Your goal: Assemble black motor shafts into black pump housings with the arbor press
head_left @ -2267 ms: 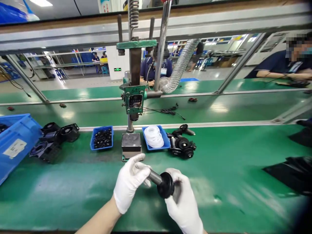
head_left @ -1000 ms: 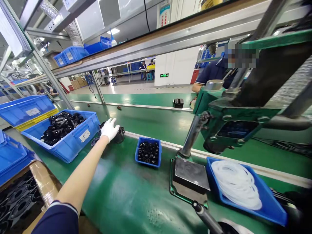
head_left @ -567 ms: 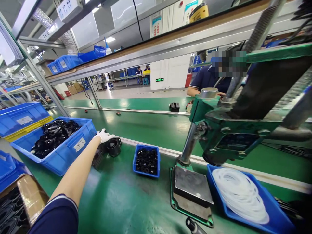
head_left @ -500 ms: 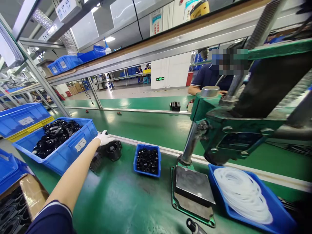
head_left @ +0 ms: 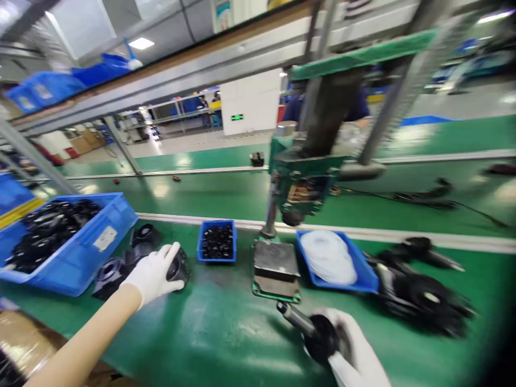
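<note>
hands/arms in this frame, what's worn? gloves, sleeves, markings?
Both hands wear plain white gloves: left hand, right hand. No markings or logos are visible on either glove. The left forearm is bare from the glove cuff down, with no sleeve in view. The right arm is out of frame.

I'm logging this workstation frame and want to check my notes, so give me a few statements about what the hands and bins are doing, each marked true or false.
1. The left hand grips a black housing on the green bench. True.
2. The right hand is empty. False: it holds a black disc on a metal shaft.
3. The small blue tray left of the press base holds white rings. False: it holds small black parts; the white rings lie in the tray right of the base.
4. The large blue bin at the left holds black parts. True.
</note>
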Motion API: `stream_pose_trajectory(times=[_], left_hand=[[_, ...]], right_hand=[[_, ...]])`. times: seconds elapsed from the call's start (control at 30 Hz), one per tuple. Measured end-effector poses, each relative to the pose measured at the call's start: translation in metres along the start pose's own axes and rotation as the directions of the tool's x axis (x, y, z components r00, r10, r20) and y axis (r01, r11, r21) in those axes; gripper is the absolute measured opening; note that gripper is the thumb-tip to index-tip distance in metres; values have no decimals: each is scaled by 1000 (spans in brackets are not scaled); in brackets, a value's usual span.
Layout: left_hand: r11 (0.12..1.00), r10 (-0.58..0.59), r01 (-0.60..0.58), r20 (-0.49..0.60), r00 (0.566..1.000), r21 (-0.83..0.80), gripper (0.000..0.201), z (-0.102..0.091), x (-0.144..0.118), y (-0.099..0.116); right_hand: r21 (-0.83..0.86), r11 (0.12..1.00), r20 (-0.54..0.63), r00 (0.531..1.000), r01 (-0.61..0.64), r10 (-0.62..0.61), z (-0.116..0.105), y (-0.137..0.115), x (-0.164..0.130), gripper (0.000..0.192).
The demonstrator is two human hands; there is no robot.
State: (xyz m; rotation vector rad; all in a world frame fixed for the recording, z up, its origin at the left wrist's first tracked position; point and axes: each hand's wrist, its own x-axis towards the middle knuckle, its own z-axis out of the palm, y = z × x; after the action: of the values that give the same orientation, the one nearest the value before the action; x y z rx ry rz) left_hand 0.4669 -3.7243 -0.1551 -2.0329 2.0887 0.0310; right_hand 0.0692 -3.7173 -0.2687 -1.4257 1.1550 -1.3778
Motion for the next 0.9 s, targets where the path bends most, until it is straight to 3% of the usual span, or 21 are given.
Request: stream_pose_trajectory(times=[0.07, 0.13, 0.27, 0.33, 0.43, 0.6, 0.67, 0.77, 0.9], left_hand=[[998, -8, 9, -10, 1000, 57, 89, 4, -19, 18], [990, 59, -55, -28, 998, 129, 84, 10, -30, 29], [944, 324, -308, -167, 931, 117, 72, 20, -23, 42], [918, 395, -395, -144, 907, 30, 72, 21, -15, 51], [905, 424, -426, -136, 895, 17, 69, 14, -10, 73], [840, 541, -543, -108, 834, 17, 43, -1, -15, 127], [812, 583, -583, -93, 807, 31, 40, -3, -17, 145], [779, 627, -623, -88, 774, 71, 38, -3, -19, 161], [781, 624, -620, -56, 779, 77, 32, -6, -21, 171]], right_hand=[[73, 997, -13, 1000, -1, 2, 2, -17, -5, 39], [131, 991, -58, 998, 29, -22, 4, -26, -6, 43], [191, 979, -104, 993, 68, -49, 4, -32, -5, 44], [194, 978, -120, 991, 80, -58, 2, -36, -6, 42], [201, 974, -127, 988, 108, -83, -6, -46, -11, 37], [132, 968, -173, 966, 215, -191, -22, -63, -23, 29], [224, 958, -182, 973, 180, -141, -26, -65, -27, 31], [540, 840, -123, 992, 50, 20, -30, -65, -31, 38], [751, 659, -64, 997, 25, 36, -34, -66, -33, 43]])
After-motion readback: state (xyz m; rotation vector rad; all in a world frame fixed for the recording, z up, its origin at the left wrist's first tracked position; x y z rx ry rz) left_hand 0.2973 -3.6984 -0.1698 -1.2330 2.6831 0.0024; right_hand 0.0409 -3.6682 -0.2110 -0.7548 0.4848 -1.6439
